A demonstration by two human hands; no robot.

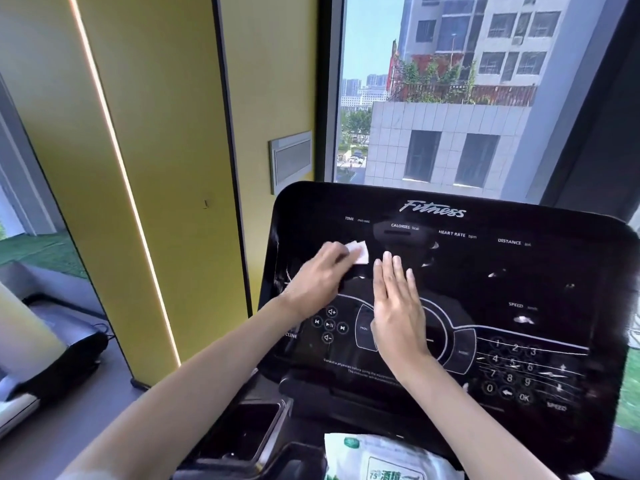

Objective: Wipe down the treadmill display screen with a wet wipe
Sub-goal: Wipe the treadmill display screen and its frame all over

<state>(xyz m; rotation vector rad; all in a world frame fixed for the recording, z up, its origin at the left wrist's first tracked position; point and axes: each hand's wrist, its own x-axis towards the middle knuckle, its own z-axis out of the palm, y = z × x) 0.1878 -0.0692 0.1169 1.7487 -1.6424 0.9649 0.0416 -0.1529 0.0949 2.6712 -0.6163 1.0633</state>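
Note:
The black treadmill display screen (pixel 485 271) fills the right half of the view, tilted toward me, with white labels and a keypad at its lower right. My left hand (pixel 317 277) holds a small white wet wipe (pixel 360 252) against the screen's upper left area, with the wipe sticking out past its fingertips. Flat, with straight fingers together, my right hand (pixel 398 306) lies over the middle of the screen just right of the wipe. Thin streaks show on the glass near the left edge and across the keypad.
A white and green wet wipe pack (pixel 384 459) lies on the console below the screen. A dark cup holder recess (pixel 242 431) sits to its left. A yellow wall panel (pixel 166 168) stands to the left, a window (pixel 450 91) behind, and another machine (pixel 52 348) at far left.

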